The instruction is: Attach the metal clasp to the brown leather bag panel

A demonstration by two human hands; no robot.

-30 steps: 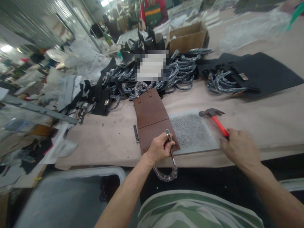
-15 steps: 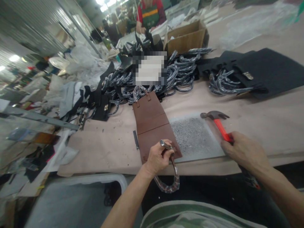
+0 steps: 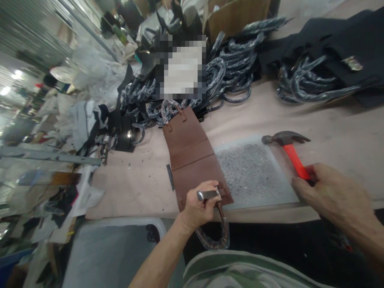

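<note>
My left hand (image 3: 198,208) is closed on a short metal punch (image 3: 207,195), which leans over the near end of a brown leather bag panel (image 3: 192,150). A brown handle wrapped in clear plastic (image 3: 223,236) hangs from that end, past the table edge. A second wrapped handle (image 3: 168,110) sits at the panel's far end. My right hand (image 3: 327,188) grips a claw hammer (image 3: 295,158) by its red and black handle. The hammer head is raised to the right, apart from the punch. Fingers hide part of the punch and its tip.
Under the panel's right side lies a pale, pitted board (image 3: 252,172). A dark strip (image 3: 170,177) rests left of the panel. Black bag pieces with wrapped handles (image 3: 237,60) pile up behind, near a cardboard box (image 3: 237,18). A grey plastic bin (image 3: 120,240) stands below the table edge.
The punch has tilted over further to the left in my left hand. My right hand and the hammer appear farther right. The whole view has shifted downward and closer.
</note>
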